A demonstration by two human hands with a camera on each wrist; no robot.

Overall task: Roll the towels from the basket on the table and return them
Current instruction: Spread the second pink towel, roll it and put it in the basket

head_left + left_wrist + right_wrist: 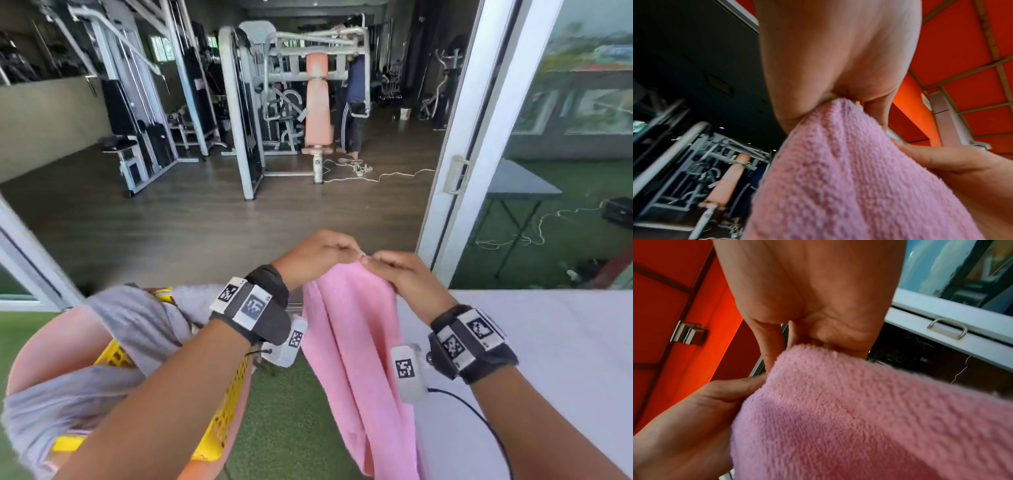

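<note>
you are pinching the top edge of the pink towel (346,329) between your left hand (313,255) and right hand (409,277), dangling it beside the table (548,342), so a loosening pinch is risking it dropping onto the green turf (287,421) by the yellow basket (226,407).

You have no words, brands or numbers to read here: the only markings are the black-and-white square code tags on your wrist bands (251,306) and on the small white camera housings (406,370), and these carry no legible text.
</note>
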